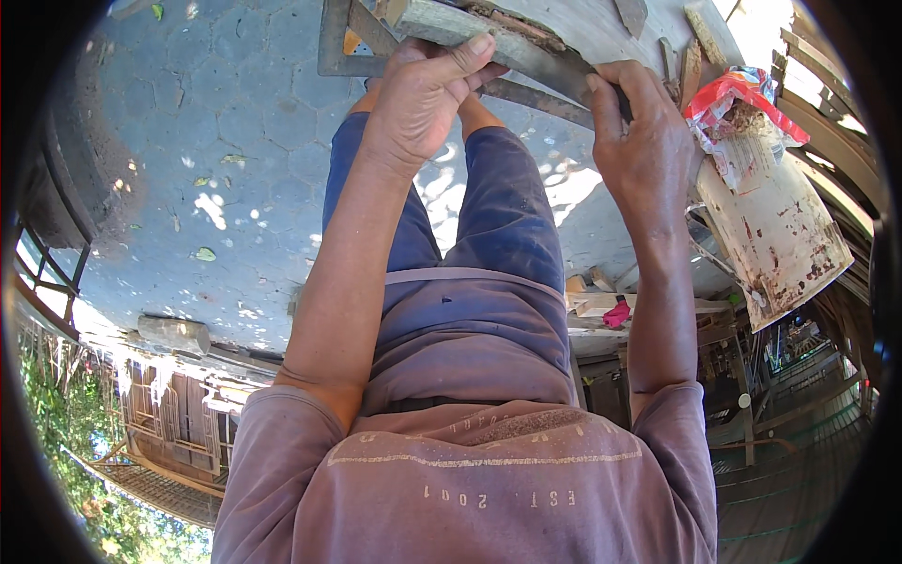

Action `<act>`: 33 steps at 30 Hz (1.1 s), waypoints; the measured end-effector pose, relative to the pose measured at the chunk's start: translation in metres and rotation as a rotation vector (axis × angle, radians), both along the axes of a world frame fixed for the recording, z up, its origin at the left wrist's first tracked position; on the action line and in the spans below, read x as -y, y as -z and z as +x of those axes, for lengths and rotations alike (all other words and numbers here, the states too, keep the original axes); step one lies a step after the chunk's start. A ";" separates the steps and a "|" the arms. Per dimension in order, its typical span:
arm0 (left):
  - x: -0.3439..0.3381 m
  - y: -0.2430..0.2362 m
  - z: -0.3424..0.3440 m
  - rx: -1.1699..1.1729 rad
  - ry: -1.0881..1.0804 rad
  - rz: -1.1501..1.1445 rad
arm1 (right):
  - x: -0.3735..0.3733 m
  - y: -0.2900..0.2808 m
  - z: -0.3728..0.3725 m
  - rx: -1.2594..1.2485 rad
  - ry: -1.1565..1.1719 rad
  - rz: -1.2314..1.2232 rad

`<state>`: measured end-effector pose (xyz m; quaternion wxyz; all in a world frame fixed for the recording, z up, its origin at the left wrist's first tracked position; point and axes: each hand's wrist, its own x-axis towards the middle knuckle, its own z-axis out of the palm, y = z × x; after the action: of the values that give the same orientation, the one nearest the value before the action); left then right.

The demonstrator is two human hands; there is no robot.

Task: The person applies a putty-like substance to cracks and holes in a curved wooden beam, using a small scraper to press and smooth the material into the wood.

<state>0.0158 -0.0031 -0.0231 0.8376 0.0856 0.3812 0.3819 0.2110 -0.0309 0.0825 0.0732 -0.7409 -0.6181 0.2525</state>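
Note:
A weathered length of wood [526,49] with a rough, broken upper edge lies across the top of the head view. My left hand [423,99] is closed round its left part, with the thumb stretched along the near face and the other fingers partly hidden beneath. At the right end of the wood, my right hand [641,132] is closed, its thumb and bent forefinger pressing the edge. Behind the wood spreads a grey flat surface [601,26]. Whether the wood rests on that surface I cannot tell.
Several wood offcuts [693,70] lie beyond my right hand. A torn red and white plastic bag [747,117] sits on a stained pale panel [775,230] at the right. Grey paving [216,141] with fallen leaves stretches to the left. A pink item [616,314] lies among timber.

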 end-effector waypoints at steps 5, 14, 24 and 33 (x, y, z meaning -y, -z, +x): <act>-0.002 0.003 -0.006 0.020 0.019 -0.001 | 0.022 -0.013 0.009 -0.129 0.230 -0.097; -0.005 -0.005 -0.001 -0.005 -0.008 -0.061 | 0.068 0.009 -0.023 -0.486 0.806 -0.149; -0.008 -0.006 0.001 0.012 0.005 -0.034 | 0.060 0.060 -0.058 -0.838 1.295 0.156; -0.012 0.002 -0.008 0.050 0.098 0.000 | 0.053 0.084 -0.085 -0.866 1.403 0.374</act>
<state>0.0075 0.0091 -0.0249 0.8645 0.0948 0.3556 0.3424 0.1265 -0.0841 -0.0019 0.5648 -0.7664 0.0360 0.3039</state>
